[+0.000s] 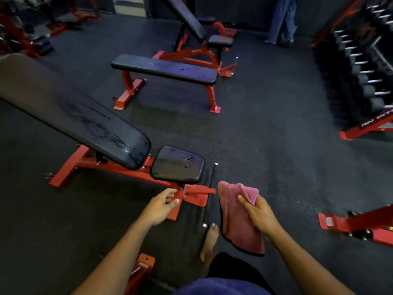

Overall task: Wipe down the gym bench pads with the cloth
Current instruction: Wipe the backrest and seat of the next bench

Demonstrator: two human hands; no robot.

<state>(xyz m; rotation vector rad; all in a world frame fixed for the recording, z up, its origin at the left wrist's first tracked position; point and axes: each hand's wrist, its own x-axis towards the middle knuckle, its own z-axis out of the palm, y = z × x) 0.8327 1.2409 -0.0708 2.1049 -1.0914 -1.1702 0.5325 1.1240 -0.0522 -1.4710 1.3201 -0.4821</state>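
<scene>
A pink cloth (236, 220) with a dark hem hangs from my right hand (258, 212), which grips its upper edge, low and right of centre. Just left of it stands an adjustable bench on a red frame (89, 161). Its long black back pad (70, 111) is tilted up and shows wet streaks. Its small black seat pad (177, 165) lies just above my hands. My left hand (160, 206) reaches forward with relaxed fingers over the red foot of the frame, below the seat pad, holding nothing.
A flat bench (163, 69) and an inclined bench (187, 20) stand farther back on the dark rubber floor. A dumbbell rack (365, 67) lines the right side. A person's legs (282, 20) stand at the back. My bare foot (209, 241) is near a black bar (210, 192).
</scene>
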